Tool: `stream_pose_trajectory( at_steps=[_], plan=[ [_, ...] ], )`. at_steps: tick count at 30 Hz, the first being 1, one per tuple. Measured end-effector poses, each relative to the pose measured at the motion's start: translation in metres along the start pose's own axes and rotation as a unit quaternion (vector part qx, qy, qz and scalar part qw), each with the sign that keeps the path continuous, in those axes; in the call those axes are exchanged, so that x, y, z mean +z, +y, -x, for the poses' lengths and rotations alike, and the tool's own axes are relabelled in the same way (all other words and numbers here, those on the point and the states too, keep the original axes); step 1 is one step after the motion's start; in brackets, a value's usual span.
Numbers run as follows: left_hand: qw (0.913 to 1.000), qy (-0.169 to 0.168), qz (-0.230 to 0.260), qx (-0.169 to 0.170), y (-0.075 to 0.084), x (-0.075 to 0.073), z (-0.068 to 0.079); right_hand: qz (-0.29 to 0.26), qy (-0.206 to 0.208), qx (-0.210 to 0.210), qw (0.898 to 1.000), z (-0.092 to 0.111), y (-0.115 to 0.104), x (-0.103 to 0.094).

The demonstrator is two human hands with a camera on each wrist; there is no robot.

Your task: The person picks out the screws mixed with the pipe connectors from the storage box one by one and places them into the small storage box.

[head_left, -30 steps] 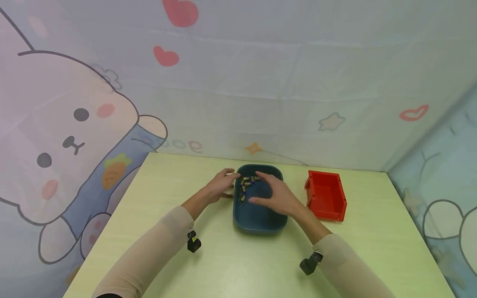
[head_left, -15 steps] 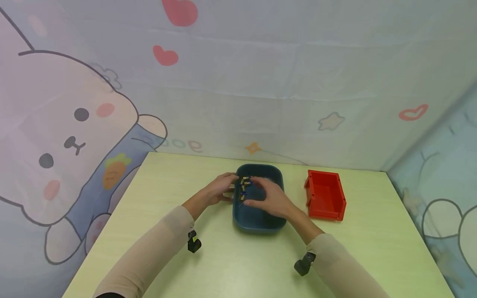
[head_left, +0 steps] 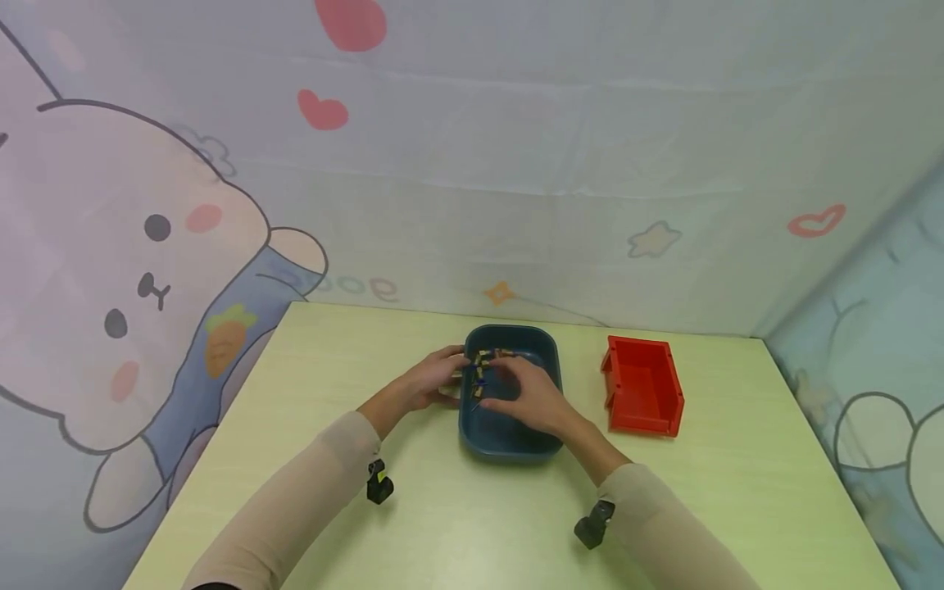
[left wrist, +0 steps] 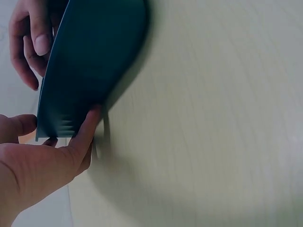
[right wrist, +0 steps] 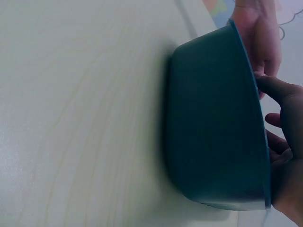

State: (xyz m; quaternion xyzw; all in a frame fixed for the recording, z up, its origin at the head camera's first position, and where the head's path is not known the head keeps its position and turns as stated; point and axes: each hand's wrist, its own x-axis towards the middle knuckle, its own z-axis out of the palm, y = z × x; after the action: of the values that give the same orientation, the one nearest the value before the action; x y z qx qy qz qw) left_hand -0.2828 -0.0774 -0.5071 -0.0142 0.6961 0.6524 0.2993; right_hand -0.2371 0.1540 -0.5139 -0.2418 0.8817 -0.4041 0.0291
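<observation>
A dark blue plastic bin (head_left: 512, 434) stands on the table. Small brass-coloured parts with blue bits (head_left: 479, 383) lie along its left side; their exact kind is too small to make out. My left hand (head_left: 431, 378) holds the bin's left wall, thumb at the rim and fingers along the outside, as the left wrist view also shows (left wrist: 52, 161). Over the parts, my right hand (head_left: 534, 397) reaches down into the bin, with thumb and fingers spread apart. Its fingertips lie behind the bin's wall in the right wrist view.
A red open-fronted parts box (head_left: 645, 385) sits right of the bin. The pale wooden table (head_left: 457, 524) ends at the back against a printed cloth (head_left: 472, 164). Each sleeve carries a small black wrist camera (head_left: 379, 483).
My right hand has moved left and lower over the small parts, its thumb and fingers closer together. The left hand has settled slightly lower at the bin's left rim.
</observation>
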Motion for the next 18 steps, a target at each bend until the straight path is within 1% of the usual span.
stream_pose_trajectory(
  at_steps=[7, 12, 18],
  plan=[
    [1.0, -0.004, -0.002, 0.005, -0.005, -0.001, 0.0, 0.011, 0.009, -0.013, 1.0, -0.002, 0.002, 0.008],
    [1.0, -0.008, -0.004, 0.003, -0.005, -0.001, 0.0, 0.034, 0.01, -0.008, 0.999, -0.005, 0.004, 0.016],
    [0.9999, -0.007, -0.007, 0.006, -0.003, 0.002, 0.0, 0.038, 0.02, -0.024, 0.999, -0.009, 0.005, 0.022]
  ],
)
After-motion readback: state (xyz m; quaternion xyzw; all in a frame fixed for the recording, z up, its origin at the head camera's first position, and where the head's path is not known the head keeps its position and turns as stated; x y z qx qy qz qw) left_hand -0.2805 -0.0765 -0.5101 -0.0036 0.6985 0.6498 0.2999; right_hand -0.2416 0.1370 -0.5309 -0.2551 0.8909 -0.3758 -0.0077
